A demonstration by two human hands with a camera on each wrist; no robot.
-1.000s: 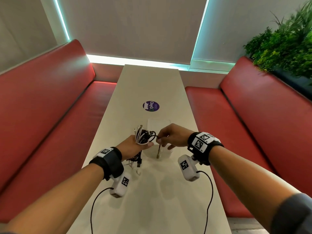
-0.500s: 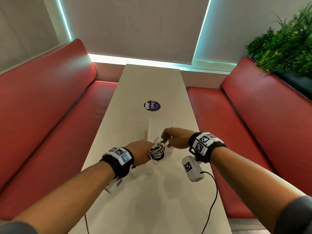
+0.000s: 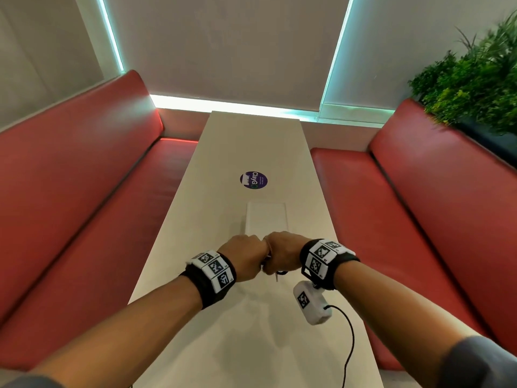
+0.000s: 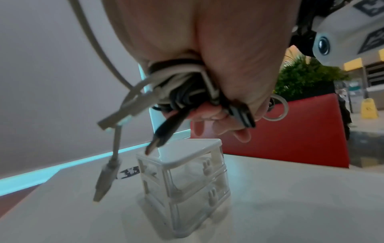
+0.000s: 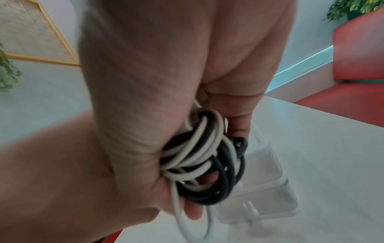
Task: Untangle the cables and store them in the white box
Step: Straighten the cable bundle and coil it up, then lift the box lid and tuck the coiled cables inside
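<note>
A tangled bundle of black and white cables (image 4: 180, 85) sits bunched between both hands, just above the near end of the white box (image 4: 182, 180). My left hand (image 3: 246, 259) grips the bundle (image 5: 207, 156) with curled fingers. My right hand (image 3: 282, 253) presses against the left and curls round the same coils. A white plug (image 4: 104, 185) and a black plug (image 4: 164, 131) dangle from the bundle over the box's top. In the head view the hands hide nearly all of the cables, and only the box's top (image 3: 267, 217) shows beyond them.
The long white table (image 3: 251, 141) runs away from me, with a round purple sticker (image 3: 253, 180) beyond the box. Red benches (image 3: 84, 205) flank both sides. A green plant (image 3: 475, 79) stands at the back right. The wrist camera's black lead (image 3: 349, 345) hangs over the table's near right.
The left hand has turned over and closed on the bundle. The right hand has moved from pinching a cable end to wrapping round the coils. The loose ends have lifted off the table.
</note>
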